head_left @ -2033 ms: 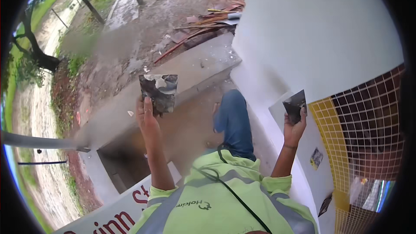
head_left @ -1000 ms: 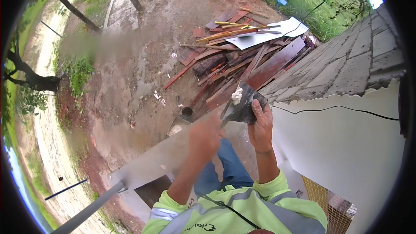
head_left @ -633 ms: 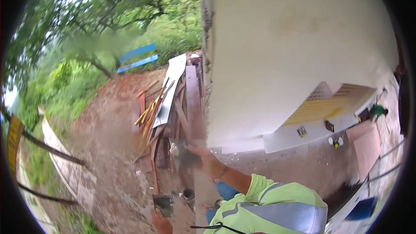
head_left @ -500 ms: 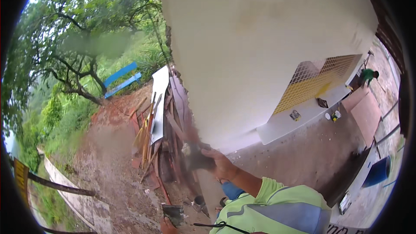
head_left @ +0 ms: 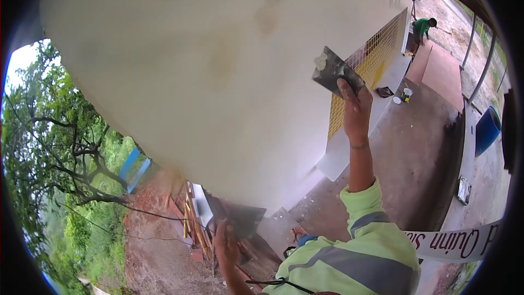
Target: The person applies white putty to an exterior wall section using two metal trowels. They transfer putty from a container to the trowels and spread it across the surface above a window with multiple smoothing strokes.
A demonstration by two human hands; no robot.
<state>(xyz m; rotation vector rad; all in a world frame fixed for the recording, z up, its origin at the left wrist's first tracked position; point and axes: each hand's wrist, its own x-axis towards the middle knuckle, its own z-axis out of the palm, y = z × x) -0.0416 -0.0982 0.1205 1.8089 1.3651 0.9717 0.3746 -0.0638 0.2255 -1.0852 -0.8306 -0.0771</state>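
My right hand (head_left: 357, 109) is raised in front of a pale wall (head_left: 218, 87), its fingers closed on a dark, flat putty blade (head_left: 341, 75). A whitish lump of putty (head_left: 320, 62) sticks to the blade's upper left corner. Lower and to the left, my left hand (head_left: 226, 248) grips a second wide dark blade (head_left: 246, 219), blurred, near the wall's lower edge. Brownish patches mark the wall's upper part. Whether either blade touches the wall I cannot tell.
Planks and boards (head_left: 191, 213) lie heaped at the wall's corner. Beyond the yellow grille (head_left: 376, 57) a person in green (head_left: 423, 27) bends by pinkish boards (head_left: 442, 74). Small containers (head_left: 405, 95) stand beside the wall; a blue barrel (head_left: 487, 131) is at far right.
My right hand has risen up and to the right with its blade. My left hand has come up from the lower edge with the other blade. The view has turned, showing more wall.
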